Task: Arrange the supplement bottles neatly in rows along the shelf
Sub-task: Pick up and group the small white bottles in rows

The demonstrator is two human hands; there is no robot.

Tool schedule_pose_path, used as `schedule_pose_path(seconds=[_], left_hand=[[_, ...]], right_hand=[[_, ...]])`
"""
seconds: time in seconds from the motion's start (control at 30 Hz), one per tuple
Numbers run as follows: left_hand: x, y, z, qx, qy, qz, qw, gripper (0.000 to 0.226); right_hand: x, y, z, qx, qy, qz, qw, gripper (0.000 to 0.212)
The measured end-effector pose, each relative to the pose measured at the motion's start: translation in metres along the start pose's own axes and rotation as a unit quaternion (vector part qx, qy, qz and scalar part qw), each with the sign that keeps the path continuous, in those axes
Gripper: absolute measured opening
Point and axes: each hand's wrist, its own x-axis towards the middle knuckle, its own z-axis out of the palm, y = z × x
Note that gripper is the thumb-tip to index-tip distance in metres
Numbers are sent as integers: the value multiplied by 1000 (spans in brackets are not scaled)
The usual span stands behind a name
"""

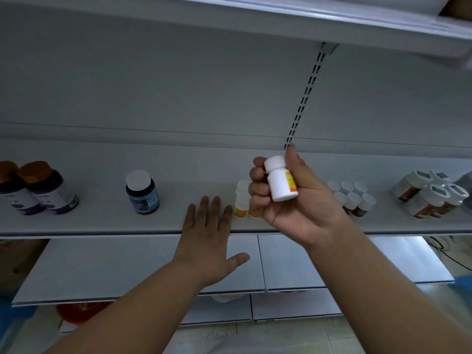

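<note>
1. Two hands are over the front edge of the shelf (102,221). The right hand (293,200) has its fingers curled around a small white bottle (281,181) with a yellow label and holds it in the air, tilted, above the middle of the shelf.
2. The left hand (207,233) is flat with straight fingers and holds nothing. Its fingertips lie at the front edge of the shelf, just beside the small yellow-label bottles (241,203) that stand there.
3. I judge that the step in hand is to put the held bottle into this same group, because its label looks the same.
4. To do it well, turn the bottle upright first, with the cap on top, and lower it into a free place in line with the others. How many already stand there I cannot tell, since the right hand hides part of the group.
5. Set it down softly; these bottles look light and one push could knock down the neighbours. The flat left hand can serve as a guide for a straight line.
6. Other groups stand on the shelf: the dark bottle (142,192) alone toward the left, the purple-label bottles (48,191) near the left end, a block of white-capped bottles (353,198) to the right, and bigger jars (431,198) near the right end.
</note>
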Motion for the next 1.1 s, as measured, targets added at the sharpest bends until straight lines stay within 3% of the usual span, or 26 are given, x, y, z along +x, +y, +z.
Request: schedule_pose_path(seconds=[0.17,0.33,0.53,0.7,0.87,1.0,1.1], left_hand=[[-1,0,-1,7,1,-1,1000,107],[0,0,2,3,11,-1,1000,108],[1,0,3,-1,8,-1,1000,107],[0,0,3,-3,11,-2,1000,107],[1,-1,2,-5,14,-5,1000,108],[0,0,2,2,7,-6,1000,107],[0,0,2,-1,11,-7,1000,107]], right_hand=[[-9,5,4,6,-68,40,997,36],[-13,2,3,-29,-52,87,994,46],[-19,8,-1,-18,-47,68,996,57],[-19,6,2,9,-18,91,996,42],[-26,9,2,-65,4,41,997,36],[-23,9,5,-117,67,-9,991,36],[-23,7,7,-188,84,-30,978,23]])
